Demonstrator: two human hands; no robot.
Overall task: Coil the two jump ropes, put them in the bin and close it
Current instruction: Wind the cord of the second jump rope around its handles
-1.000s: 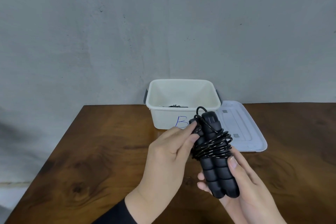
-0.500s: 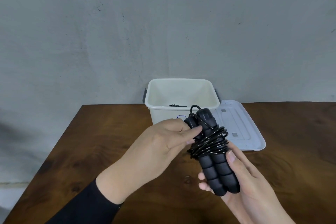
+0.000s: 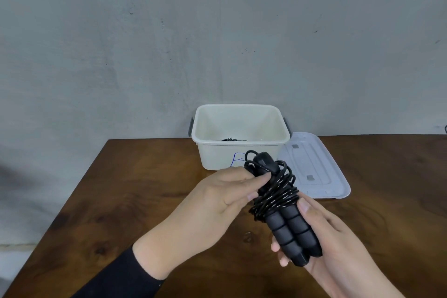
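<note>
Tilting up-left — jump rope (image 3: 278, 197), both hands (image 3: 225, 203) clamped on w/ cord wrapped.

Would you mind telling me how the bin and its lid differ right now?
The bin stands upright and open at the table's back edge, while the lid lies flat on the table to its right. The bin is cream with a blue mark on its front; the lid is paler, bluish-white. The bin holds something black; the lid carries nothing. Both are plastic with rounded corners.

Black jump rope (image 3: 278, 197) coiled round its handles; white bin (image 3: 242, 155) open.
</note>
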